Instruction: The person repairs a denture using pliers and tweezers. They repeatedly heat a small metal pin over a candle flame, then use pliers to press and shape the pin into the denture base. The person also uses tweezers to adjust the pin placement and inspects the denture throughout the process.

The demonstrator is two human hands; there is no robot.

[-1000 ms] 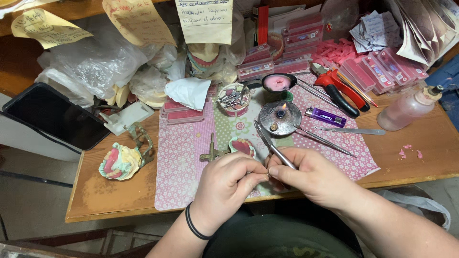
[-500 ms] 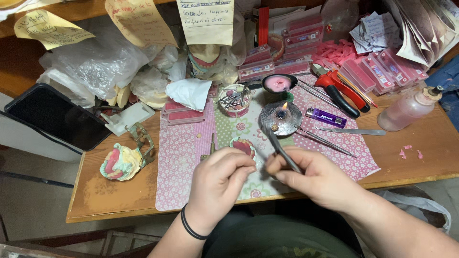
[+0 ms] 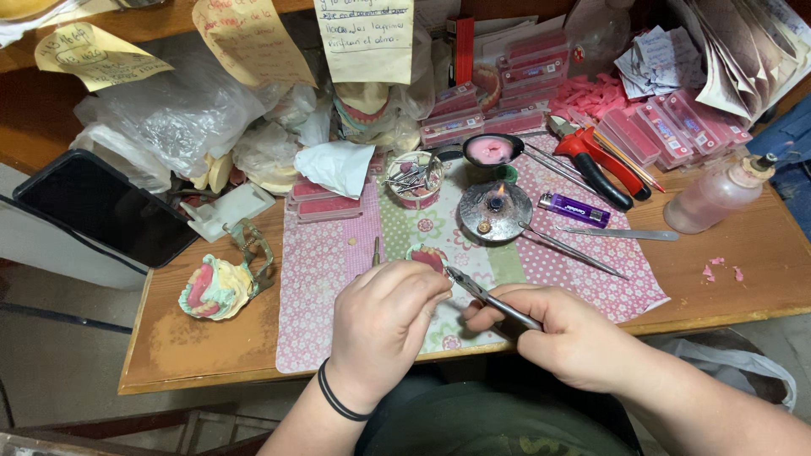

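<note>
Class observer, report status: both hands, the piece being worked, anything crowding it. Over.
Left hand grips pink wax piece. Right hand holds metal tool, tip at piece. Lit burner close behind.

Counter (image 3: 211, 346) w/ pink patterned mat (image 3: 338, 262). Beyond the grips: small lit burner (image 3: 495, 209), purple lighter (image 3: 574, 209) beside it, red-handled pliers (image 3: 596, 165), pink-filled bowl (image 3: 490, 150). Far right of the grips: pink liquid bottle (image 3: 718, 194). Left of them: denture cast on articulator (image 3: 221, 283), dark tablet (image 3: 101, 207).

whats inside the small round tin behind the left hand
The small round tin holds a bundle of thin metal tool bits standing upright. Its bottom is hidden by them.
</note>
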